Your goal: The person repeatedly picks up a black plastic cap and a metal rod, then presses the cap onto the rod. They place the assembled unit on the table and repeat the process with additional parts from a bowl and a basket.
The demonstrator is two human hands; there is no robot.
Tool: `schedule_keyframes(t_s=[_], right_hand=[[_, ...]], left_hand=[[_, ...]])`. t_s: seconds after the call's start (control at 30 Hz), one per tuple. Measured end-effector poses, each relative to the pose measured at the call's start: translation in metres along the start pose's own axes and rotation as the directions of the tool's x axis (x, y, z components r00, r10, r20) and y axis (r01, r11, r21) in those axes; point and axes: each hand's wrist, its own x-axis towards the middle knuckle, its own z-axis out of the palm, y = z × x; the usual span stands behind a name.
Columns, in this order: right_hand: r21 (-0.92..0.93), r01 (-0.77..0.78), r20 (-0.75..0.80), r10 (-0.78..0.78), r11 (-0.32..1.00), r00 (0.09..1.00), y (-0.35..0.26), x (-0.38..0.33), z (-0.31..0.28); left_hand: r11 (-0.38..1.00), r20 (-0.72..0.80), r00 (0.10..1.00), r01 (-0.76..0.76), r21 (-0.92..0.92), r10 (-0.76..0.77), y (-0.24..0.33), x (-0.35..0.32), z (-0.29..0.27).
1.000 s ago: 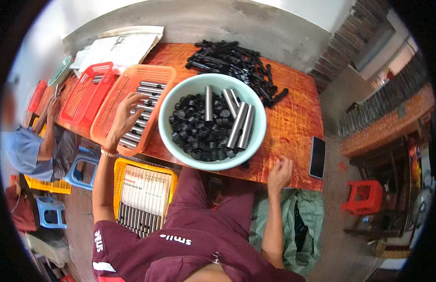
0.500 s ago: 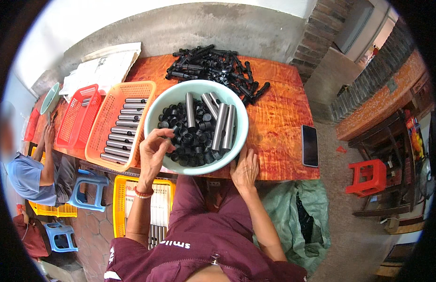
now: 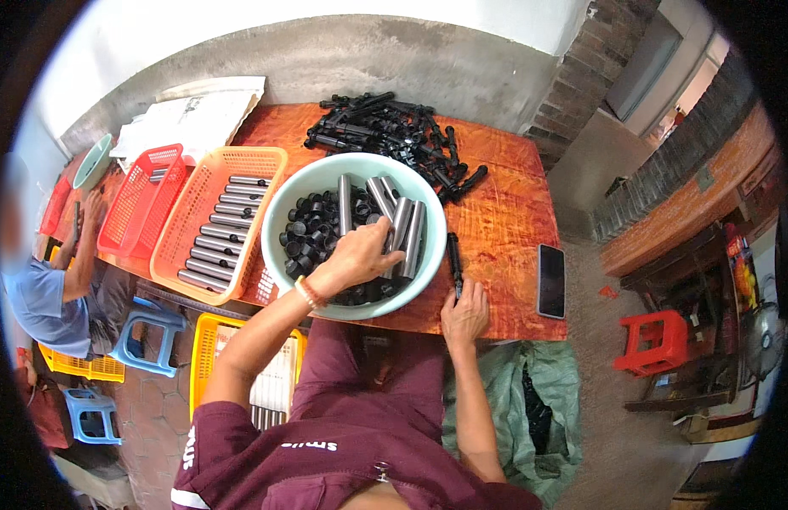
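My left hand [image 3: 360, 255] reaches over the pale green bowl [image 3: 277, 276], its fingers closed on a smooth grey metal tube [image 3: 400, 223]; the fingertips are partly hidden. Several such tubes stand tilted in the bowl among small black round caps [image 3: 302, 234]. To the right of the bowl, my right hand [image 3: 465, 314] rests at the table's near edge. Between its fingers is the near end of a slim black ribbed rod [image 3: 454, 257], which points away from me across the tabletop.
Similar black rods [image 3: 385, 127] lie heaped at the back. An orange basket [image 3: 164, 263] of metal tubes and a red basket [image 3: 126, 225] stand left. A phone [image 3: 550, 280] lies at the right edge. Another person [image 3: 50, 297] works at far left.
My left hand has gone from the bowl's left side to the tubes on its right. My right hand has moved right from the rim, and the black rod in it now shows.
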Motion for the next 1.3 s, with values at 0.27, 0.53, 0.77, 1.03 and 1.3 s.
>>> schedule_keyframes(t_s=[0.27, 0.53, 0.77, 1.03, 1.3], right_hand=[[0.043, 0.013, -0.030, -0.012, 0.999, 0.999, 0.002, -0.002, -0.001], [0.048, 0.014, -0.026, -0.013, 0.999, 1.000, 0.001, -0.002, -0.002], [0.090, 0.015, -0.025, -0.013, 0.996, 1.000, -0.001, -0.007, -0.008], [0.600, -0.107, 0.036, 0.106, 0.793, 0.994, -0.001, 0.001, -0.048], [0.933, -0.237, 0.317, -0.309, 0.270, 0.897, -0.031, 0.025, -0.103]], left_hand=[[0.979, 0.020, 0.987, 0.161, -0.129, -0.159, -0.010, 0.015, 0.015], [0.828, 0.141, 0.964, 0.265, -0.494, -0.225, -0.018, 0.014, 0.017], [-0.097, 0.502, 0.865, 0.500, -0.860, 0.009, -0.021, -0.021, -0.032], [-0.407, 0.536, 0.790, 0.612, -0.678, 0.297, -0.003, -0.057, -0.029], [-0.434, 0.525, 0.725, 0.688, -0.582, 0.446, 0.021, -0.063, -0.014]])
